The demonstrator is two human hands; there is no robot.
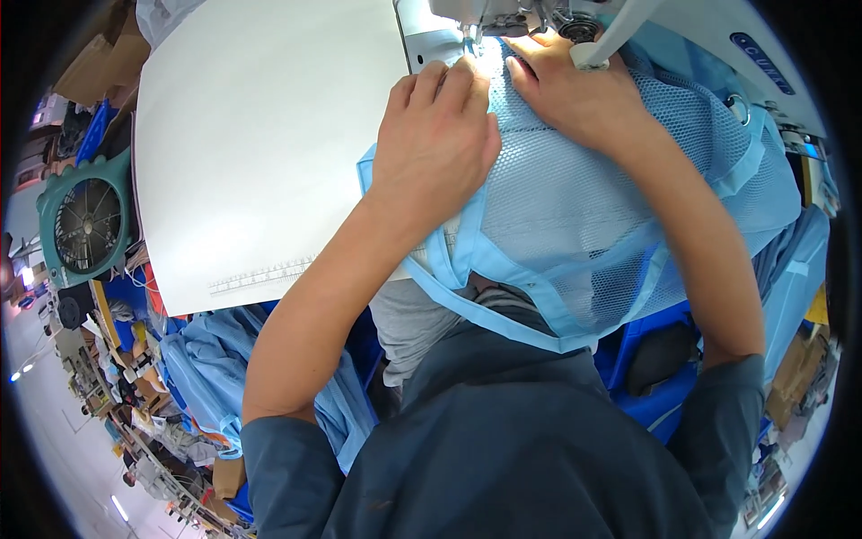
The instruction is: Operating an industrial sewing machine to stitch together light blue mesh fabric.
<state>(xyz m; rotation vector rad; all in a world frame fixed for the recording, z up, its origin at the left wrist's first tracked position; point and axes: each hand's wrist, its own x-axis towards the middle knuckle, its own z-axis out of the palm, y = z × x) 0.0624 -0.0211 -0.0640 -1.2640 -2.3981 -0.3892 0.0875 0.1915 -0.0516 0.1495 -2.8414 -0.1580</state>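
Observation:
A light blue mesh bag (557,189) with fabric-bound edges and straps lies under the sewing machine (530,16) and hangs over the table's front edge toward my lap. Just left of the lit needle area, my left hand (435,135) has its fingers bent and held close together on the bag's edge; the fingertips are partly hidden. My right hand (579,94) rests on the mesh to the right of the needle, thumb apart from the fingers, palm down. Part of it is behind a white machine lever (620,36). A metal ring (738,110) shows on the bag at the right.
The white sewing table (260,153) extends to the left, with a printed ruler scale (260,274) near its front edge. A green fan (87,220) stands beyond its left side. Light blue cloth (211,368) is piled below the table, and more blue fabric (799,269) hangs at right.

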